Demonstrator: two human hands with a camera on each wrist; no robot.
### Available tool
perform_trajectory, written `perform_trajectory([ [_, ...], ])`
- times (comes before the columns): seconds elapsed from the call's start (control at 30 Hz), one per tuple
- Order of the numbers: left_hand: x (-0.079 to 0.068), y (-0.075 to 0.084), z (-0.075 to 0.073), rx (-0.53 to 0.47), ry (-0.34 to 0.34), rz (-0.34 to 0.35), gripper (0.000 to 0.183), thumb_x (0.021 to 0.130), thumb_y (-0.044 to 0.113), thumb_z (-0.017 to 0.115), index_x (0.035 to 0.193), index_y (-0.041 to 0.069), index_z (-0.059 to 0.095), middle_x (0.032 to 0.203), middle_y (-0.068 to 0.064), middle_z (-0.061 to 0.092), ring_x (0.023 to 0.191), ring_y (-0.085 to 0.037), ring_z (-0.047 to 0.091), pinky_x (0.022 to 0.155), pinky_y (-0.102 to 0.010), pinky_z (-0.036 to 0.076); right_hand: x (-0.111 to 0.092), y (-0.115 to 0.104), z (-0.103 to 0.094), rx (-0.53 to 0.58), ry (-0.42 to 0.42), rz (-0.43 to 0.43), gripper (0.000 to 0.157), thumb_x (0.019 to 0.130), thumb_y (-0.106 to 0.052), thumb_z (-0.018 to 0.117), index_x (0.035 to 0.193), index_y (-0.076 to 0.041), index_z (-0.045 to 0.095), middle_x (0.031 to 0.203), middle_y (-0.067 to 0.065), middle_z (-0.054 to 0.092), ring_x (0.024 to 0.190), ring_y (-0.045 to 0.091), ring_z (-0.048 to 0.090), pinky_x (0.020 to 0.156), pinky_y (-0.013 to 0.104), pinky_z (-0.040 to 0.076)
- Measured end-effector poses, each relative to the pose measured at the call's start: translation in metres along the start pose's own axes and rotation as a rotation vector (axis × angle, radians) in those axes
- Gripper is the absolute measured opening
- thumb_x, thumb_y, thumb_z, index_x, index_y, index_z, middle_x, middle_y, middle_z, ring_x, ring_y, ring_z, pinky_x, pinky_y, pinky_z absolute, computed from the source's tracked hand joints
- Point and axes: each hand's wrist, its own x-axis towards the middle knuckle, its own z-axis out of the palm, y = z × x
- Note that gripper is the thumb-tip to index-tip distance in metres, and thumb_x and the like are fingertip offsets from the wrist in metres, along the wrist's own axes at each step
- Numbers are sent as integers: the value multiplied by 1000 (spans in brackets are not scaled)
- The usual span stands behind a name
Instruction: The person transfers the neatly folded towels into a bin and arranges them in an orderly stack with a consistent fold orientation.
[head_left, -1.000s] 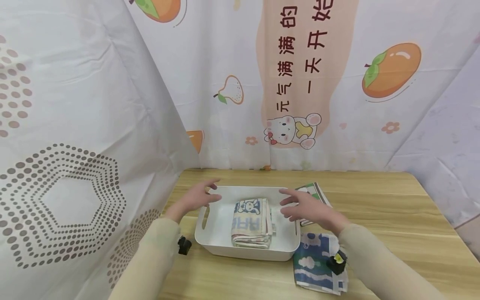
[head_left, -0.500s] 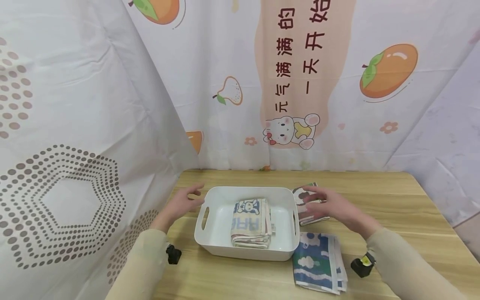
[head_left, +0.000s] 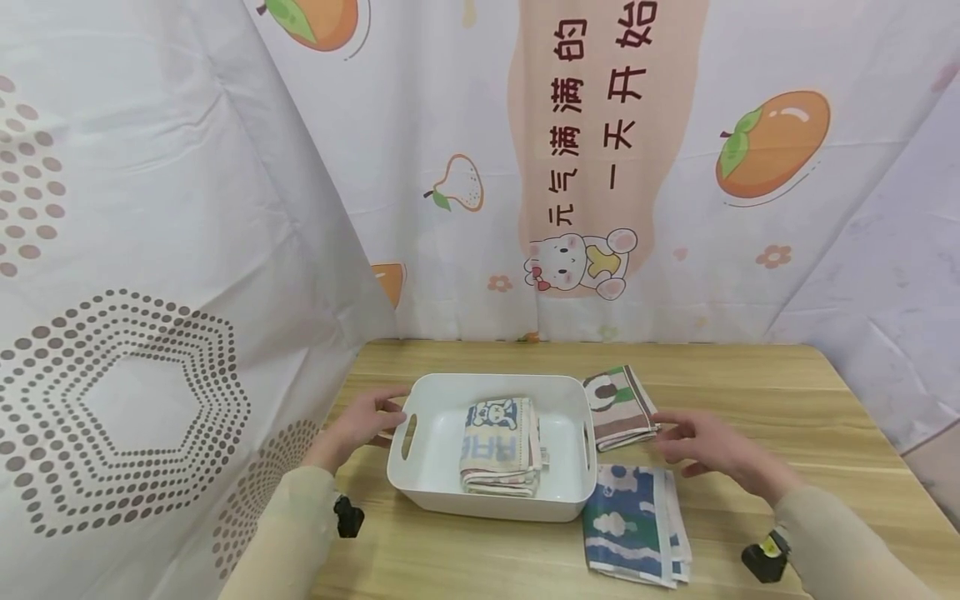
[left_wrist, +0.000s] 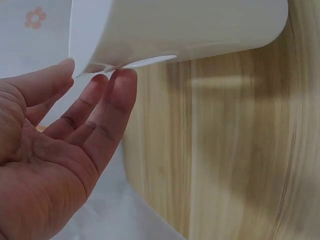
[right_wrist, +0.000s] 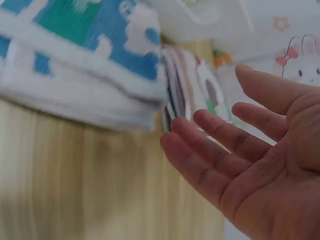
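Note:
A white plastic bin [head_left: 426, 492] sits on the wooden table, with a folded bunny-print towel [head_left: 501, 443] inside. My left hand [head_left: 366, 421] is open, its fingertips [left_wrist: 117, 82] touching the bin's left end [left_wrist: 165, 30] by the handle slot. My right hand [head_left: 701, 442] hovers open to the right of the bin, holding nothing, just beside a folded brown-striped towel [head_left: 621, 406] [right_wrist: 192, 82]. A folded blue and green towel [head_left: 636, 523] [right_wrist: 75, 55] lies in front of that hand, by the bin's right front corner.
The table [head_left: 787, 392] is boxed in by printed fabric curtains, a dotted one [head_left: 150, 333] close on the left and a fruit-print one [head_left: 600, 208] behind. Bare wood stretches to the right of the towels.
My right hand has moved from above the bin's right rim out to the right, past the striped towel. My left hand has drawn back and down to the bin's left end.

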Motion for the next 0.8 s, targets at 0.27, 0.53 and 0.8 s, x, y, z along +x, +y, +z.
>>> perform_trajectory([
  [0.27, -1, -4, -1, -23, -11, -11, 56, 100, 7, 63, 154, 12, 47, 120, -23, 67, 91, -30, 73, 73, -44, 62, -1, 28, -5, -51, -1, 130, 66, 100, -25, 68, 151, 6, 41, 117, 14, 68, 95, 26, 66, 81, 48, 60],
  [0.53, -1, -3, -1, -40, -22, -28, 56, 101, 8, 63, 155, 13, 46, 121, -23, 67, 90, -28, 72, 73, -44, 62, 1, 41, -1, -91, -15, 197, 67, 97, -35, 71, 147, 4, 49, 111, 10, 68, 93, 24, 65, 82, 46, 61],
  [0.8, -2, -4, 0, -32, -10, -40, 57, 101, 8, 63, 155, 13, 45, 122, -23, 66, 91, -28, 71, 74, -43, 62, 5, 44, -1, -59, -53, 219, 66, 97, -35, 71, 146, 4, 49, 111, 10, 68, 95, 25, 65, 83, 47, 60],
])
